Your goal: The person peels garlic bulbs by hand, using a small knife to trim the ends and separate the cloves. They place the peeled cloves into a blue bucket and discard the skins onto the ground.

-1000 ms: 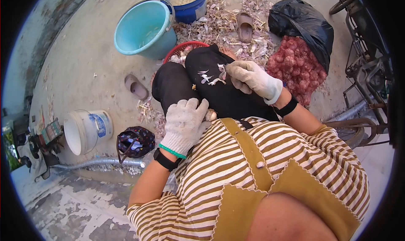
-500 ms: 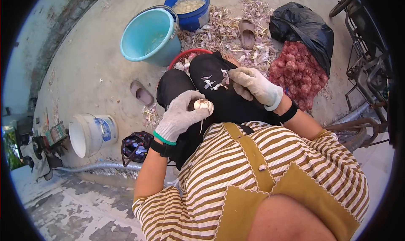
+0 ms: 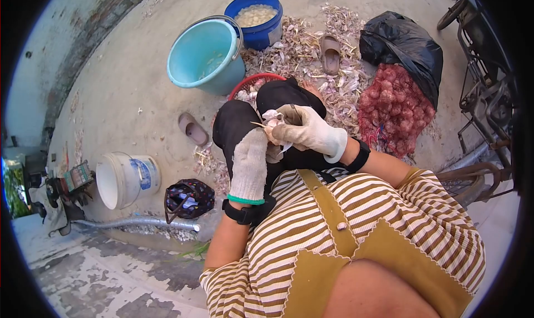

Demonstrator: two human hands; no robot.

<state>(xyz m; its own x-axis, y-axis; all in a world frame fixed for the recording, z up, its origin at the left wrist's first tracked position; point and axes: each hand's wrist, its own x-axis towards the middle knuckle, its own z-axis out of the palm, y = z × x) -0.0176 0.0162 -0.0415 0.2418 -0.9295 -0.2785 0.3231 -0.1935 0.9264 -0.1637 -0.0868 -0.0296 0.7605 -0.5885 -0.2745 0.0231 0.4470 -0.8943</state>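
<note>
Both hands meet over my knees, each in a pale knitted glove. My left hand (image 3: 250, 159), with a green cuff edge, is closed around a garlic bulb (image 3: 272, 126) from below, most of its fingers hidden from view. From the right, my right hand (image 3: 308, 131) pinches the bulb's side, fingers closed on its papery skin. Loose white skin sticks out at the top, and a thin stalk points left. Something small and dark shows by the right fingers, too small to name. Just beyond my knees stands a red basket (image 3: 235, 88) with garlic in it.
Ahead are a turquoise bucket (image 3: 183, 76) and a blue bucket (image 3: 231, 7) of peeled cloves. Garlic skins (image 3: 345, 87) litter the ground around a slipper (image 3: 330, 56). To the right lie a red mesh sack of garlic (image 3: 395, 109) and a black bag (image 3: 403, 40); a white bucket (image 3: 111, 181) lies left.
My right hand has moved left and down from above my thigh to the garlic bulb. The loose skins it held over my knee are gone from there. My left hand has turned, fingers pointing forward.
</note>
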